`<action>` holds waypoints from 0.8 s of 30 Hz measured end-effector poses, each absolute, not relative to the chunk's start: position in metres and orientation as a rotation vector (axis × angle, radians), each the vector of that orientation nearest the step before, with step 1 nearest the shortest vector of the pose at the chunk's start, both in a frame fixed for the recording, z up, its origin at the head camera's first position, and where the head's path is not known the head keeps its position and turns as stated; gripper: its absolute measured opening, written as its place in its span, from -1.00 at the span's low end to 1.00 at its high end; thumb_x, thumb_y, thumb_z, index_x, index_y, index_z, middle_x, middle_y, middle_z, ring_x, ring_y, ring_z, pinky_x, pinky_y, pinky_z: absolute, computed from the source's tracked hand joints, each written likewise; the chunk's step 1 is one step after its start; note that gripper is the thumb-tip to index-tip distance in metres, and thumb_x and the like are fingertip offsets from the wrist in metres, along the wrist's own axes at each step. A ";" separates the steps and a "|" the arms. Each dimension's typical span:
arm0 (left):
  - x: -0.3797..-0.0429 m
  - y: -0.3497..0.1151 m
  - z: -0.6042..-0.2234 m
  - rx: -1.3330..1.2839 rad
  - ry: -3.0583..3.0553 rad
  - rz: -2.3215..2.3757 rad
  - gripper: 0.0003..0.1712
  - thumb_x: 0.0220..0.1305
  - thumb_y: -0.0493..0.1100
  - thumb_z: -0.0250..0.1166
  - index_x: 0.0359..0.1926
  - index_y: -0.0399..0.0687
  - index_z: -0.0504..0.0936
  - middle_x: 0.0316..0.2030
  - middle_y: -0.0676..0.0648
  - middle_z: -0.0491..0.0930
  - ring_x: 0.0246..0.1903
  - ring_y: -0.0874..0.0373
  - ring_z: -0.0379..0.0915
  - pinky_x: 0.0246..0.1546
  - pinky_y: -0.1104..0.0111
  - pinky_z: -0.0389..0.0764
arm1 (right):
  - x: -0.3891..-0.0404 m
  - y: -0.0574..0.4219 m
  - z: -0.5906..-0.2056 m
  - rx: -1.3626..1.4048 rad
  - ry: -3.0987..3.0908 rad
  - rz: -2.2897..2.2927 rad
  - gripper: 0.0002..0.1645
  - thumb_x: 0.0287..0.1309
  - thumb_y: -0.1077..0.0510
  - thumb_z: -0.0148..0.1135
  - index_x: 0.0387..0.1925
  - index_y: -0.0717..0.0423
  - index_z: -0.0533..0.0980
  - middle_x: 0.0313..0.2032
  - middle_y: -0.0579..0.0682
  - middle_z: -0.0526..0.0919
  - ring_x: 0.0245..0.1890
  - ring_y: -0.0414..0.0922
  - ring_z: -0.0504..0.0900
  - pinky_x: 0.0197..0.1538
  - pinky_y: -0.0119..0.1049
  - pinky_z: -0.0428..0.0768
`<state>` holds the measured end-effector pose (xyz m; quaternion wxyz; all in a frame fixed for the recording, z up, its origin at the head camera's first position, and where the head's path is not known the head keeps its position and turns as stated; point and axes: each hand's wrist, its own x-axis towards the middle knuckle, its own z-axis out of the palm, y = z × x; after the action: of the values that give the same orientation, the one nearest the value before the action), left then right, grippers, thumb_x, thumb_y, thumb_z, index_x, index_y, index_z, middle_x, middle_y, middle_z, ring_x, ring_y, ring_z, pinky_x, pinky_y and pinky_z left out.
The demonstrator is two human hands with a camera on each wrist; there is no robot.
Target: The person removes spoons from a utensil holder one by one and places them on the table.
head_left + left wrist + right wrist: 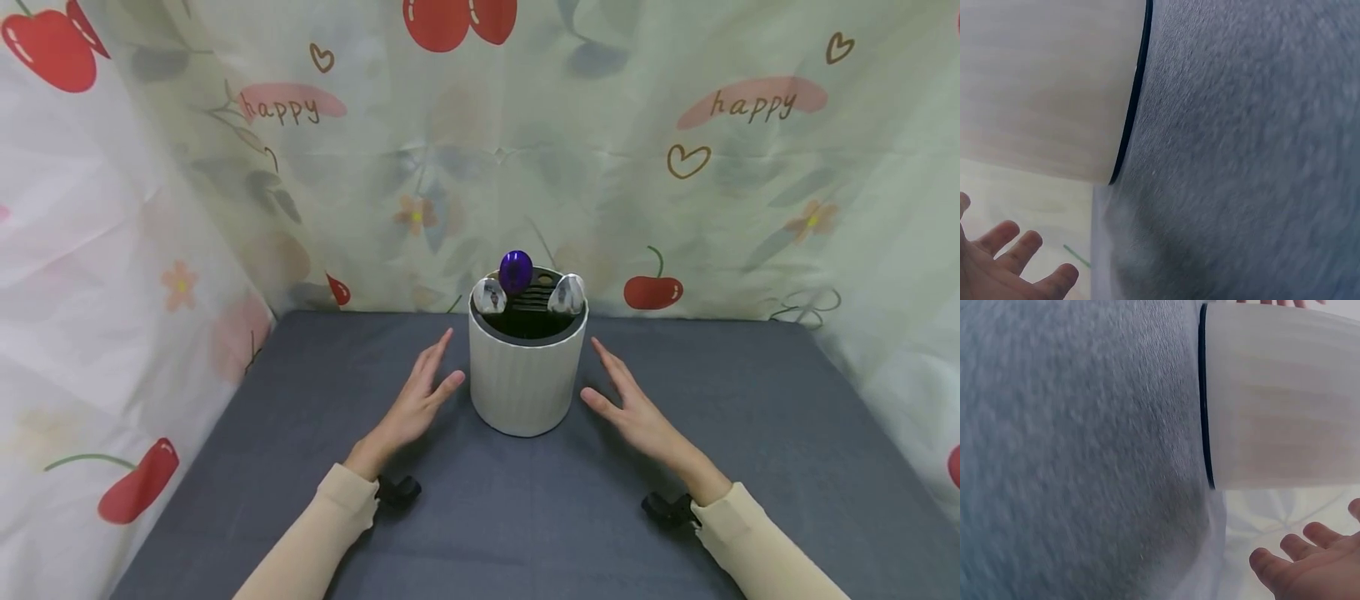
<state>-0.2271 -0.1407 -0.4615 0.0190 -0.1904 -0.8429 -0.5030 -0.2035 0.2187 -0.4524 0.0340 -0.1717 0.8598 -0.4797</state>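
We see the white ribbed utensil holder [525,387] standing upright on the dark grey tabletop [525,525], its long axis vertical, squarely between the left hand [411,410] and the right hand [647,425]. It lies just inward of each grip: to the right of the left one, to the left of the right one. Both are spread, fingers extended and holding nothing, and we cannot call either clearly nearer. Above the opening we make out a purple spoon [516,272] flanked by two silver spoons [490,296].

A cherry-printed curtain [510,158] lettered "happy" hangs behind a blue-grey tablecloth [525,508]
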 end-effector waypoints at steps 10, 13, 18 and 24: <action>-0.226 -0.122 -0.474 -0.488 -2.474 -1.858 -0.19 0.62 -0.04 0.12 0.69 0.21 -0.07 0.55 -0.25 0.10 0.50 -0.30 0.14 0.41 -0.21 0.28 | -0.202 0.200 -0.457 -0.461 2.487 -1.699 -0.05 0.56 -0.01 0.15 0.69 -0.17 -0.17 0.65 0.12 -0.13 0.61 0.27 -0.09 0.48 0.38 0.08; -0.226 -0.117 -0.475 -0.458 -2.453 -1.893 -0.18 0.61 -0.05 0.14 0.69 0.19 -0.06 0.55 -0.26 0.09 0.50 -0.31 0.15 0.41 -0.20 0.29 | -0.202 0.196 -0.459 -0.422 2.468 -1.731 -0.03 0.55 -0.01 0.16 0.69 -0.18 -0.20 0.65 0.14 -0.14 0.61 0.29 -0.08 0.48 0.38 0.09; -0.227 -0.113 -0.478 -0.442 -2.446 -1.929 -0.12 0.56 -0.07 0.22 0.68 0.19 -0.05 0.56 -0.26 0.07 0.48 -0.31 0.18 0.37 -0.20 0.35 | -0.202 0.188 -0.463 -0.377 2.416 -1.816 0.05 0.50 0.04 0.24 0.69 -0.27 -0.22 0.65 0.13 -0.15 0.61 0.29 -0.08 0.47 0.38 0.13; -0.227 -0.111 -0.476 -0.510 -2.469 -1.946 -0.03 0.47 0.01 0.33 0.68 0.33 -0.06 0.56 -0.18 0.07 0.48 -0.24 0.19 0.35 -0.15 0.41 | -0.202 0.179 -0.466 -0.334 2.388 -1.865 0.13 0.43 0.06 0.33 0.68 -0.33 -0.22 0.65 0.10 -0.16 0.61 0.27 -0.08 0.44 0.43 0.14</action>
<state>-0.2269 -0.1105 -0.4762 -0.0218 -0.1602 -0.7751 -0.6108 -0.2024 0.1794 -0.4659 0.0468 -0.1096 0.7825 -0.6112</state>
